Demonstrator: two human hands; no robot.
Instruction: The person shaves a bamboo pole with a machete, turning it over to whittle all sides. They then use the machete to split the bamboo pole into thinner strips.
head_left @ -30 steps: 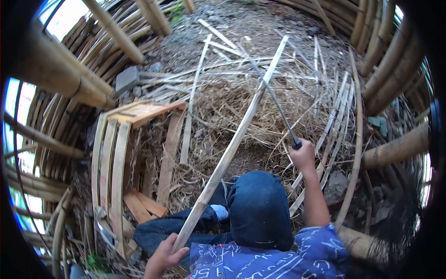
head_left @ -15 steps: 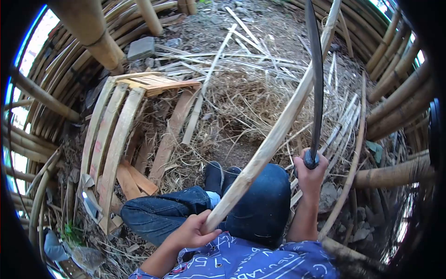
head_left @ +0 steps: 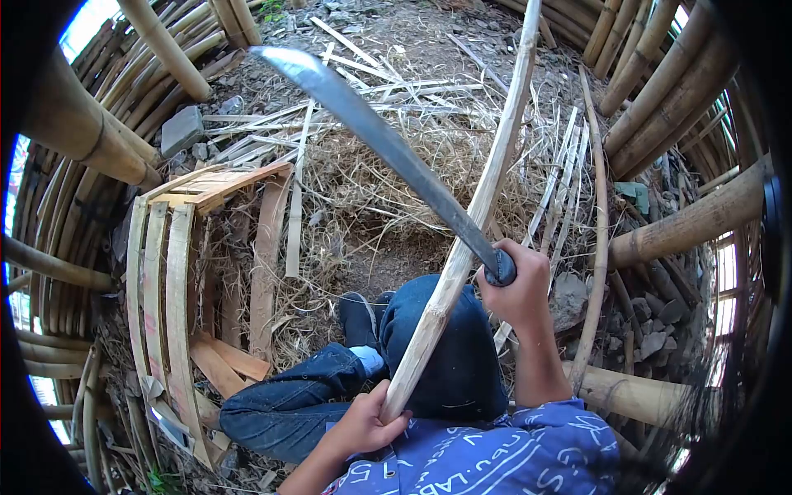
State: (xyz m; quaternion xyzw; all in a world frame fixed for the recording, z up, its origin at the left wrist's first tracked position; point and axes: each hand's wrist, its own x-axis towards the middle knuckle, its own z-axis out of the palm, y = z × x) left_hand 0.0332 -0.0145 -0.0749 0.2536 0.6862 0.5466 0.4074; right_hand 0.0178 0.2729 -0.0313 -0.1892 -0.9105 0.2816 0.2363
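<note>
My left hand (head_left: pixel 375 421) is closed around the near end of a long pale wooden pole (head_left: pixel 445 295), close to my shirt. The pole slants up and away to the right, passing over my bent knee. In my right hand (head_left: pixel 521 285) is the dark handle of a machete (head_left: pixel 388 149), fingers wrapped round it. The long curved blade points up and to the left, and its lower part crosses over the pole in this view. The pole's surface looks stripped and rough-cut.
A slatted wooden crate (head_left: pixel 177 272) lies at the left. Dry shavings (head_left: pixel 371 177) and pale strips (head_left: pixel 247 132) cover the ground ahead. Bamboo poles (head_left: pixel 693 214) stand and lean along both sides. Rubble (head_left: pixel 656 334) lies at the right, a grey block (head_left: pixel 181 130) at upper left.
The machete has swung from nearly upright over to the left, its blade now crossing the pole. My right hand has moved left. The head view has shifted, and the left hand keeps its grip.
</note>
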